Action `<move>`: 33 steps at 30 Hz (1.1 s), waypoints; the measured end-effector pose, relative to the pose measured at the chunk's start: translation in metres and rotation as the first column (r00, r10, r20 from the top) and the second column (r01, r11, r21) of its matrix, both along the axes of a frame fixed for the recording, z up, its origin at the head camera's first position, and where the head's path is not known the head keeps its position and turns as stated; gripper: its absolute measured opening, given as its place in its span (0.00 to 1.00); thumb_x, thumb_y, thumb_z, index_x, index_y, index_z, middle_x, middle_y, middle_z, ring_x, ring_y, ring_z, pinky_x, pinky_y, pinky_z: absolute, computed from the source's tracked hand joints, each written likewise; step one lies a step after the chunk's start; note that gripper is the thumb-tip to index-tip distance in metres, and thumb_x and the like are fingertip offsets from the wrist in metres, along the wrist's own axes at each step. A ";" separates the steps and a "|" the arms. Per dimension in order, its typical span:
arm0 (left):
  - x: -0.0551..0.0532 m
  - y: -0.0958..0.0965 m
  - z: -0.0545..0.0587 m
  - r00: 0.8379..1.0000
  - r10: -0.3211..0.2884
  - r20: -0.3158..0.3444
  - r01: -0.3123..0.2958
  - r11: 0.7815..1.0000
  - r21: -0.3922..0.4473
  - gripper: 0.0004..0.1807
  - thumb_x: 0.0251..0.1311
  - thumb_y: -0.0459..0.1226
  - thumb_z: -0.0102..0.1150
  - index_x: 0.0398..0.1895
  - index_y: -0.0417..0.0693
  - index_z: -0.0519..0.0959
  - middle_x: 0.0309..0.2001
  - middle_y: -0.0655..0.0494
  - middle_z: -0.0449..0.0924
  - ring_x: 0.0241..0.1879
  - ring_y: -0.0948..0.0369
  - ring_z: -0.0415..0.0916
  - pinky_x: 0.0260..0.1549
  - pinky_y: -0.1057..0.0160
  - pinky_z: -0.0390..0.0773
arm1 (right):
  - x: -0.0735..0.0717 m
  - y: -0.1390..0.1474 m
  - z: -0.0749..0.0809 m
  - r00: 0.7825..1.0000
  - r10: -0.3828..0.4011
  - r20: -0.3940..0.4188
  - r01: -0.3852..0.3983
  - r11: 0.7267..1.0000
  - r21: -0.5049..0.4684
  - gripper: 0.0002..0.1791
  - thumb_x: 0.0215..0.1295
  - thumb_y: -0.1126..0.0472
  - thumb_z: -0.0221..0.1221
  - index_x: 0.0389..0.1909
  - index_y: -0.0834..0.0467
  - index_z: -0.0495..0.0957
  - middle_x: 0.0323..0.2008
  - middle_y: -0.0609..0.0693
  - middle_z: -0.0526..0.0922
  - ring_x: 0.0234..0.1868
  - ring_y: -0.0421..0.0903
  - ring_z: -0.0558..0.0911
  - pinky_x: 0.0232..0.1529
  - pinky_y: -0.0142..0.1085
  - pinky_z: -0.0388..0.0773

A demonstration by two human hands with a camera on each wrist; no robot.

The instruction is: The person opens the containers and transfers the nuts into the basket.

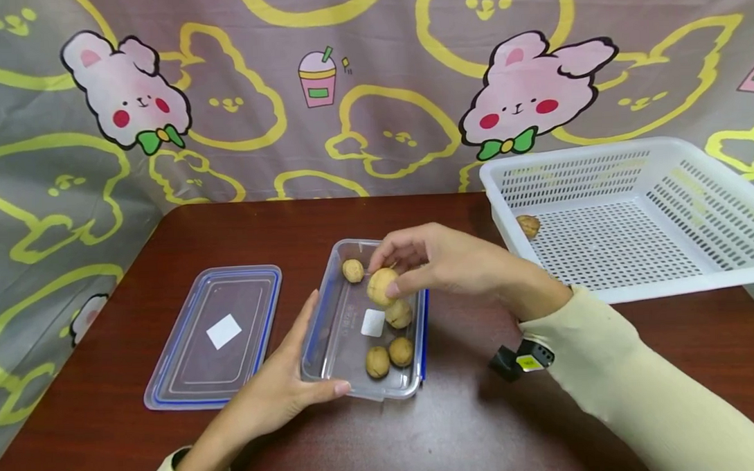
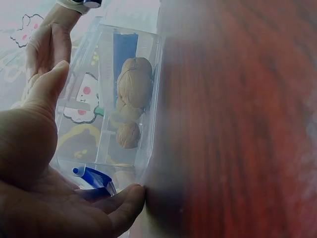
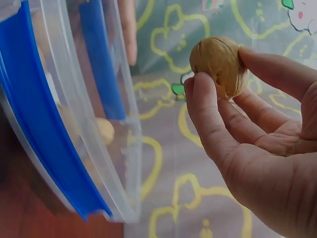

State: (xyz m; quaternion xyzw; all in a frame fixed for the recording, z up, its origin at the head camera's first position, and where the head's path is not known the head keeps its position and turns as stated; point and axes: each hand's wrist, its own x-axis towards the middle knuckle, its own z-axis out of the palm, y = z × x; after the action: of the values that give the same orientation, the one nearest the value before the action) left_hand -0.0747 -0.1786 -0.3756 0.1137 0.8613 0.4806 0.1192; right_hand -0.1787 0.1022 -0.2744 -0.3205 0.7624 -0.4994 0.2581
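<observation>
A round, tan, hard-shelled walnut (image 3: 218, 67) is held by the right hand (image 1: 437, 261), and in the head view it is seen over the uncovered clear plastic box with blue side flaps (image 1: 339, 334). It is pinched between thumb and fingertips, presumably so that it can be let go cleanly; in the right wrist view it is shown apart from the box's walls. Four more walnuts are contained in the box: one near the far left corner (image 1: 353, 270), one partly covered by the held nut (image 1: 398, 314), and two side by side at the near end (image 1: 377, 362) (image 1: 401, 352).

The near left corner is braced by the left hand (image 1: 289, 384), probably to stop the light box from sliding. It is not clenched: the fingers are extended along the left side and the thumb is laid across the near rim. The right forearm is brought in from the right, with the hand arched over the box.

To the left, a clear rectangular lid with a blue seal (image 1: 214, 303) is laid flat on the dark red-brown worktop (image 1: 471, 419), apparently out of the way. On the right, a single walnut (image 1: 528, 226) is contained in a white perforated plastic basket (image 1: 608, 245), against its left wall.
</observation>
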 end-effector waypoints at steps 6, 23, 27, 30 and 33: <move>0.000 0.000 0.000 1.000 0.007 -0.007 -0.007 1.000 -0.013 0.71 0.53 0.49 0.81 0.86 0.72 0.33 0.87 0.47 0.36 0.83 0.39 0.42 0.76 0.29 0.47 | -0.001 0.032 0.016 0.990 -0.141 0.006 0.141 0.990 0.018 0.15 0.68 0.63 0.67 0.54 0.59 0.83 0.49 0.52 0.88 0.52 0.52 0.83 0.57 0.43 0.81; 0.000 0.000 0.000 1.000 0.007 0.001 -0.007 1.000 -0.023 0.71 0.52 0.50 0.81 0.86 0.71 0.34 0.87 0.46 0.36 0.83 0.40 0.42 0.76 0.29 0.47 | -0.064 0.156 0.016 0.944 -0.239 0.229 0.303 0.902 -0.308 0.18 0.76 0.75 0.53 0.60 0.62 0.81 0.57 0.53 0.84 0.52 0.48 0.85 0.56 0.35 0.84; 0.001 0.000 0.000 1.000 0.008 0.005 -0.008 1.000 -0.027 0.71 0.52 0.51 0.81 0.86 0.71 0.34 0.87 0.47 0.36 0.83 0.40 0.41 0.76 0.29 0.47 | -0.075 0.169 0.009 0.917 -0.313 0.245 0.378 0.879 -0.292 0.17 0.75 0.74 0.54 0.58 0.60 0.83 0.56 0.51 0.84 0.53 0.47 0.84 0.53 0.33 0.84; 0.001 0.000 0.000 1.000 0.008 0.003 -0.008 1.000 -0.030 0.71 0.52 0.51 0.81 0.86 0.71 0.34 0.87 0.47 0.36 0.83 0.40 0.41 0.76 0.29 0.47 | -0.083 0.179 0.006 0.900 -0.343 0.271 0.418 0.857 -0.302 0.17 0.76 0.74 0.53 0.56 0.59 0.85 0.55 0.51 0.86 0.53 0.46 0.85 0.52 0.32 0.85; 0.001 -0.001 0.000 1.000 0.007 -0.003 -0.008 1.000 -0.029 0.71 0.52 0.52 0.81 0.86 0.71 0.34 0.87 0.46 0.36 0.83 0.39 0.42 0.76 0.29 0.47 | -0.092 0.189 0.003 0.882 -0.355 0.308 0.448 0.835 -0.320 0.17 0.76 0.75 0.53 0.56 0.60 0.85 0.54 0.51 0.87 0.52 0.46 0.86 0.51 0.32 0.87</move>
State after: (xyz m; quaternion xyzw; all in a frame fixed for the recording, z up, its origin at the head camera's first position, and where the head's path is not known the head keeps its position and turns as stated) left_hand -0.0735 -0.1795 -0.3755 0.1095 0.8688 0.4683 0.1178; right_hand -0.2706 0.2909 -0.2712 -0.1345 0.6645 -0.7156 0.1680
